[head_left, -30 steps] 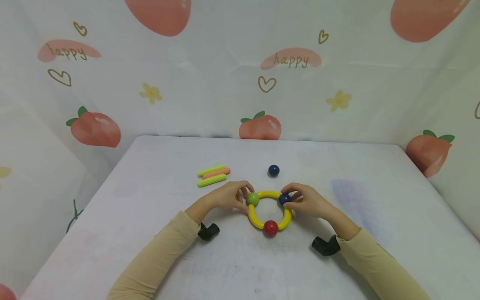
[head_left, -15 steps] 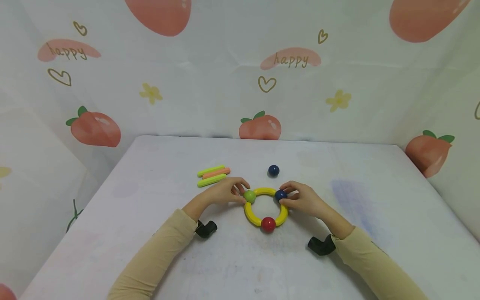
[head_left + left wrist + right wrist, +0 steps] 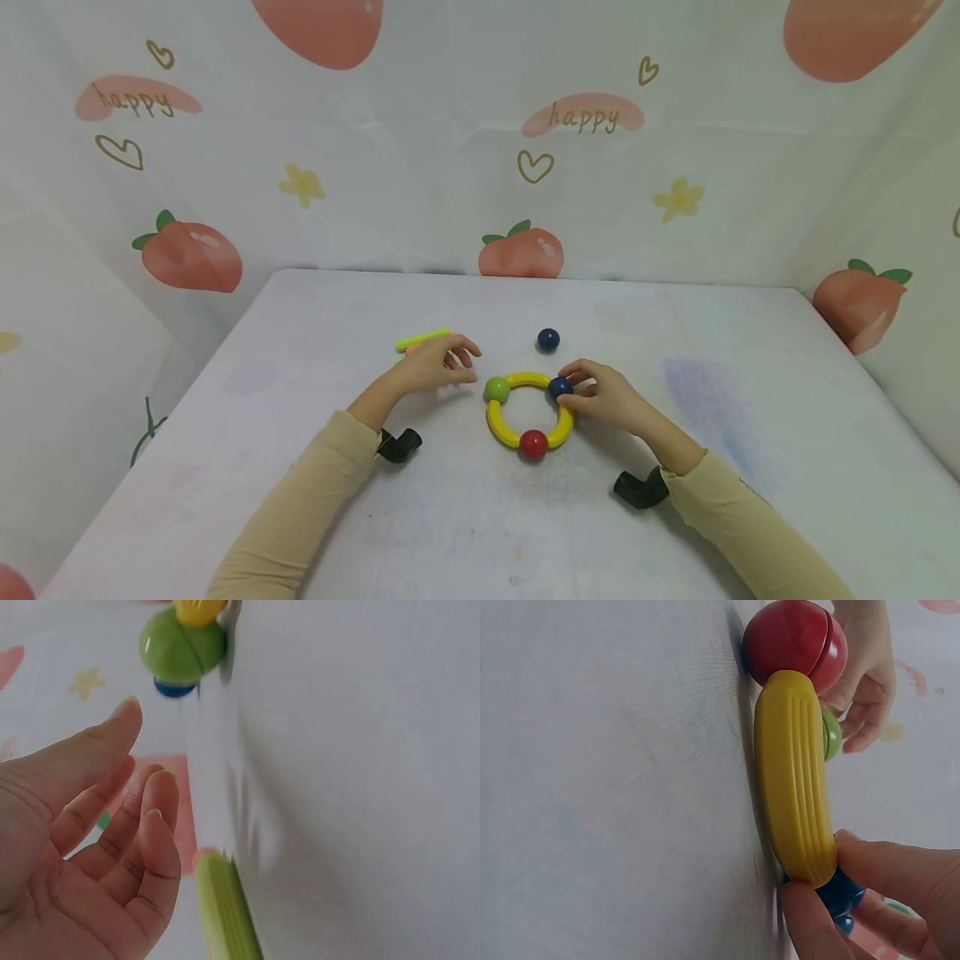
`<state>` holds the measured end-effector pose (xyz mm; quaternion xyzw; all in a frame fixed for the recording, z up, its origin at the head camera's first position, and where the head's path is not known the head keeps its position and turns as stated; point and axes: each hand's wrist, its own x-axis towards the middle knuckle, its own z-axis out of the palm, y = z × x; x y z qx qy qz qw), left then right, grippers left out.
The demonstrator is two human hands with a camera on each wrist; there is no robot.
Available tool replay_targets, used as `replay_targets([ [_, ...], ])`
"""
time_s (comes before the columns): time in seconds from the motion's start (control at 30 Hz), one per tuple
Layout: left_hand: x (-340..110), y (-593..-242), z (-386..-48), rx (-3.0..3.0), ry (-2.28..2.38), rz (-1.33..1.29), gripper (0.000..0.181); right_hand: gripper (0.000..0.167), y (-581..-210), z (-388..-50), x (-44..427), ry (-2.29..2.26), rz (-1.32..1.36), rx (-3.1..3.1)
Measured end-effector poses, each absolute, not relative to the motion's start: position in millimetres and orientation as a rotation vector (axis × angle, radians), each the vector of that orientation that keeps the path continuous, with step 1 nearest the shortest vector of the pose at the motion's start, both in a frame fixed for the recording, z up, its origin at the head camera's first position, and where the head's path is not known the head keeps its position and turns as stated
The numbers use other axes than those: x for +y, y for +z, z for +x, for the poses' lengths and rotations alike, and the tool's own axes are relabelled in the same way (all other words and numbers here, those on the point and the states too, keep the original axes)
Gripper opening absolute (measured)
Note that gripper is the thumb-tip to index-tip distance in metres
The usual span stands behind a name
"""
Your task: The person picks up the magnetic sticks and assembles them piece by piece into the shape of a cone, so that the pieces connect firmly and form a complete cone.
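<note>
A ring of curved yellow rods (image 3: 793, 776) lies on the table, joined by a green ball (image 3: 497, 389), a red ball (image 3: 533, 444) and a dark blue ball (image 3: 559, 387). My right hand (image 3: 607, 397) pinches the blue ball at the ring's far right, thumb and fingertips about it and the end of the rod. Left of the ring, my left hand (image 3: 431, 367) hovers with nothing in its loosely bent fingers. Below it in the left wrist view is a yellow-green stick (image 3: 225, 907). In the head view this hand covers most of the sticks, leaving one yellow-green stick (image 3: 420, 339) showing.
Behind the ring, a loose dark blue ball (image 3: 548, 339) sits on the white table (image 3: 480, 533). A printed cloth (image 3: 420, 167) hangs along the table's back edge. Black wrist pieces (image 3: 401, 446) stick out from both sleeves.
My left hand has let go of the green ball and moved left over the sticks. The ring has shifted slightly away and left, my right hand staying on its blue ball.
</note>
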<state>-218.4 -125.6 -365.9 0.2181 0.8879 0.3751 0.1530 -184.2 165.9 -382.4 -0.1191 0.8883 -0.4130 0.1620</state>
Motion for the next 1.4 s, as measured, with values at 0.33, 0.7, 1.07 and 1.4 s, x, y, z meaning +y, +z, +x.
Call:
replay_targets([
  [0.33,-159,-365,-228,2.722,1.147,0.368,0.033,0.040,-380,-185,165,-1.205,-0.293,2.476],
  [0.7,-168,-369,-228,2.781,1.074,0.367,0.025,0.039,-383,-186,166,-1.231,-0.286,2.442],
  [1.07,-167,-372,-228,2.788,1.005,0.343,0.023,0.041,-384,-186,167,-1.238,-0.274,2.435],
  [1.4,-156,-365,-224,2.889,0.715,0.340,0.025,0.041,-384,-186,167,-1.250,-0.265,2.417],
])
